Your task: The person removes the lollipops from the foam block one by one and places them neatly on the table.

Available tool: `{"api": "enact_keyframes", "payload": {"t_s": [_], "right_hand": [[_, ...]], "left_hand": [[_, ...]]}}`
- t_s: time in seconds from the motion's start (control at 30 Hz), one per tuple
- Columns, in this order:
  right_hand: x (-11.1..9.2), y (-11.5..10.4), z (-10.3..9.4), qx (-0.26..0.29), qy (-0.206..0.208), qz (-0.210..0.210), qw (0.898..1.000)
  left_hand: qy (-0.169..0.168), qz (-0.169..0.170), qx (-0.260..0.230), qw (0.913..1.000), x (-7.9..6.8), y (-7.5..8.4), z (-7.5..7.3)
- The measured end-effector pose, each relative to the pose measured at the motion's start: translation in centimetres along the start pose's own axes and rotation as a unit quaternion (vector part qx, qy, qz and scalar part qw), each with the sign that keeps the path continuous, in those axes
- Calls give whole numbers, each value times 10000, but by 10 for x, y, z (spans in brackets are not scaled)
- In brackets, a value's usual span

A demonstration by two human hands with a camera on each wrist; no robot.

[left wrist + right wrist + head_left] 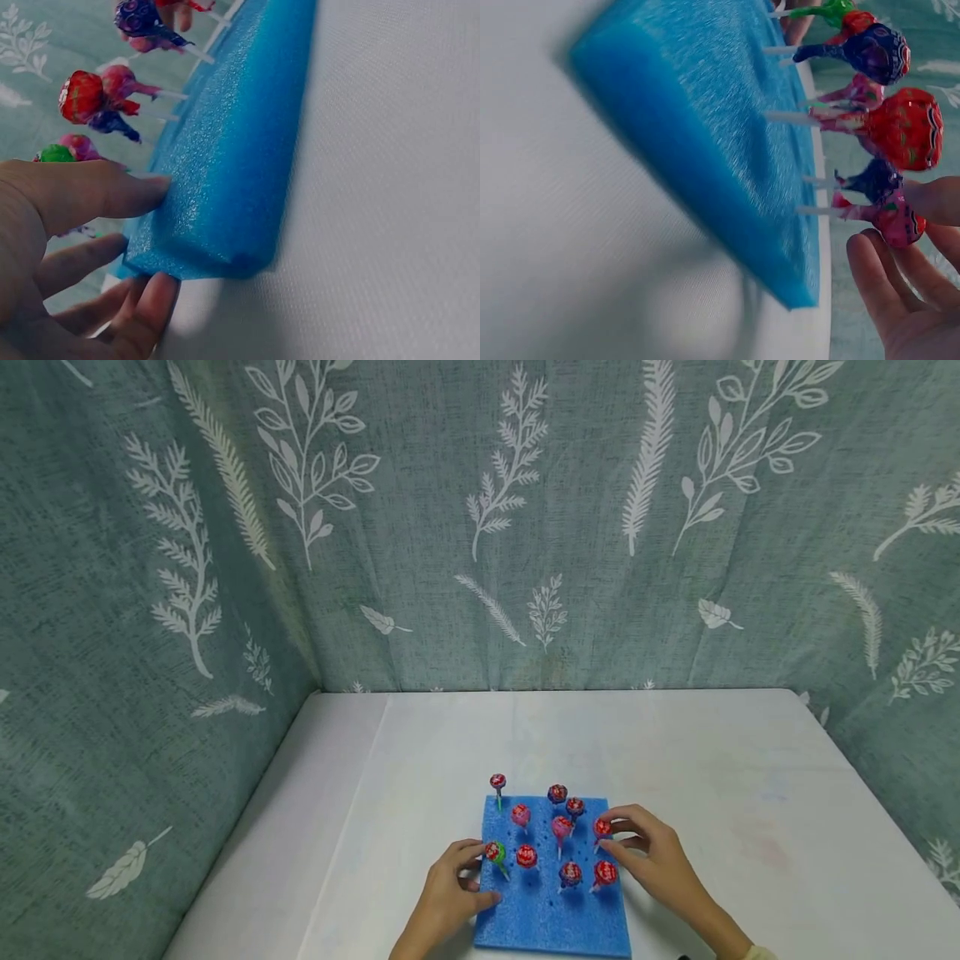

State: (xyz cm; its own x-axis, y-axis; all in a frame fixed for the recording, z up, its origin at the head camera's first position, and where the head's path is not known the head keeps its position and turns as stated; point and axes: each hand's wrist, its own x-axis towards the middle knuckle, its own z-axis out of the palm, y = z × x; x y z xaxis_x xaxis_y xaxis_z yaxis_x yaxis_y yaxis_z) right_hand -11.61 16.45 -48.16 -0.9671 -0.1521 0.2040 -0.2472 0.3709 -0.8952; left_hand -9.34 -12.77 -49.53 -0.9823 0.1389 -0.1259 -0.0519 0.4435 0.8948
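Note:
A blue foam board (517, 918) lies on the white table with several wrapped lollipops standing in it on their sticks. At its left side, my left hand (448, 893) holds the board's edge, thumb (127, 193) on the top face and fingers along the side. On the right, my right hand (656, 856) pinches the pink-red head of a lollipop (900, 219) between thumb and fingers; its white stick meets the foam. Close to my left fingers stands a green and red lollipop (495, 852). Below the pinched one is a red lollipop (604, 873), tilted slightly.
Holes dot the foam between the lollipops. The white table (420, 760) spreads around the board on all sides. A green leaf-patterned cloth (450, 527) hangs behind the table and along its left and right sides.

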Motion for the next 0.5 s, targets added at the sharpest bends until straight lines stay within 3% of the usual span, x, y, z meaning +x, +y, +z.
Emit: {"api": "enact_keyframes", "payload": {"t_s": [0.23,0.5], "right_hand": [[0,-8,7,372,-39,-111,9992],[3,-6,9,255,160,-188,9994]], "left_hand": [[51,-217,70,9997,-2,2,1],[88,-32,-16,10000,0,1,-1]]}}
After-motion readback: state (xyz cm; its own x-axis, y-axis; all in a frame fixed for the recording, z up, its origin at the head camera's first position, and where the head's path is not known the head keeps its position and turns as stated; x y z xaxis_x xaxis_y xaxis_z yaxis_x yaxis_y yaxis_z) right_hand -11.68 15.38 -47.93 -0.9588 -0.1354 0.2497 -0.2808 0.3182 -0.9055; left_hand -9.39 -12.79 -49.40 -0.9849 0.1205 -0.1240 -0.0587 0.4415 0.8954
